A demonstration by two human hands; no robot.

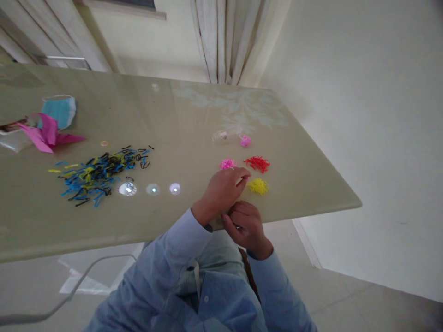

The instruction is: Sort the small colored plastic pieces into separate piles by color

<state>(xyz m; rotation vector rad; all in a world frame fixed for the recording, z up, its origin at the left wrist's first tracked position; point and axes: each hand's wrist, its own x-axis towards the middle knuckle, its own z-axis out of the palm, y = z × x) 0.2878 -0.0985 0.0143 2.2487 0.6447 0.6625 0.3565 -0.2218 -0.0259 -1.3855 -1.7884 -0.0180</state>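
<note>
Sleeves [284,290]: blue, running from six o'clock up to our wrists.
Right hand [247,225]: over the near edge of the table [304,193]; we see fingers curled inward, thumb towards ten o'clock, but we cannot tell whether they pinch anything.
Left hand [221,190]: centre of our clock, back uppermost, fingers bent towards two o'clock; their undersides are hidden, so we cannot tell if they grip something.
Yellow heap [258,186]: thin strands, three o'clock, just beside our left fingertips.
Mixed heap [95,173]: black, blue and yellow loops, nine o'clock, well apart from us.
Pink heap [227,163]: twelve o'clock, just past our left knuckles.
Red heap [257,163]: two o'clock, near the pink and yellow ones.
Pink piece [245,141]: one o'clock, too small for us to identify.
Folded pink paper [49,133]: between nine and ten o'clock.
Clear container [220,135]: twelve o'clock, lying near the pink piece.
Blue mask [59,110]: ten o'clock, partly behind the paper.
Curtain [221,41]: twelve o'clock, beyond the table.
</note>
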